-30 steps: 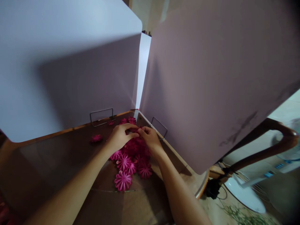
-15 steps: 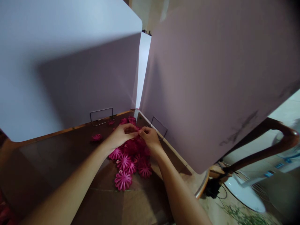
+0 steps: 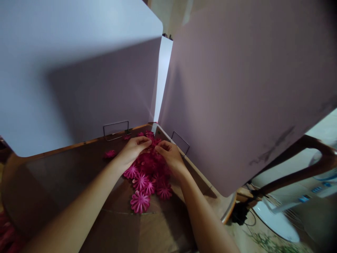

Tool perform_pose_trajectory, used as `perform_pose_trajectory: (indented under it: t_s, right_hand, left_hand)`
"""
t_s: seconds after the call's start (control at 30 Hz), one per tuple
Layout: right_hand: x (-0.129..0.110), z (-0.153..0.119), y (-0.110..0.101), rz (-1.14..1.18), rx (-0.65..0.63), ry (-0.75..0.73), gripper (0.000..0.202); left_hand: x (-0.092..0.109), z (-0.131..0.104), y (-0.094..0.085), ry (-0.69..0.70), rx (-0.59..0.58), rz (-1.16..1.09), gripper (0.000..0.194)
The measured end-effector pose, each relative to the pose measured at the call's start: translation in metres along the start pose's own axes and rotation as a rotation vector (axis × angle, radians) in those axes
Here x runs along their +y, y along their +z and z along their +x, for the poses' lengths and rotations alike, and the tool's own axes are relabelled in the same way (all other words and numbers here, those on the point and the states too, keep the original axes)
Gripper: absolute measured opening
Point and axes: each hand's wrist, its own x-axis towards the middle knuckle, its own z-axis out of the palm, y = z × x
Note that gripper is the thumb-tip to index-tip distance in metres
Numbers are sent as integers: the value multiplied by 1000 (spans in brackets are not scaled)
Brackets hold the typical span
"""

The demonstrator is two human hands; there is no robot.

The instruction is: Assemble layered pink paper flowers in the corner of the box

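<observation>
Pink many-petalled artificial flowers (image 3: 140,181) lie heaped on the brown tabletop (image 3: 118,228), with one flower (image 3: 140,202) at the near end of the heap. Over the far part of the pile, my left hand (image 3: 134,149) is closed in a pinch, thumb against fingers. Facing it, a small gap away, my right hand (image 3: 170,154) is also pinched, fingertips bent inward. Whatever is between the fingertips is too small and dim to make out. A loose flower (image 3: 110,154) rests left of my left wrist.
Two tall pale panels, one on the left (image 3: 105,88) and one on the right (image 3: 223,88), meet at the far corner behind the flowers. Wire stands (image 3: 116,130) are at their bases. A brown curved wooden armrest (image 3: 297,179) and a white fan (image 3: 276,219) are at right.
My hands have drawn slightly apart at the fingertips, where they nearly met before. The view has shifted a little; the flower heap looks the same.
</observation>
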Motion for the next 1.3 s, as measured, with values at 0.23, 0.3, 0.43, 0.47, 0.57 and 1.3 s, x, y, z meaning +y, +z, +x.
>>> perform_pose_trajectory:
  t_s: [0.23,0.3,0.43,0.47,0.57,1.3]
  right_hand:
    - [1,1,-2,-45,18,11,23]
    - [1,1,-3,-50,36,5,23]
    - [3,2,-3,-23,43,-15,22]
    - [4,2,-3,-10,43,-21,21]
    - [6,3,-2,35,58,-32,22]
    - [10,6,-8,177,55,-25,33]
  left_hand:
    - [0,4,-6,59,62,-54,23]
    - [1,6,-9,79,90,-62,23]
    - [0,9,-13,121,164,-71,24]
    - [0,9,-13,132,184,-76,24]
    - [-1,12,-17,165,252,-101,25]
    - [2,11,-16,210,121,33,27]
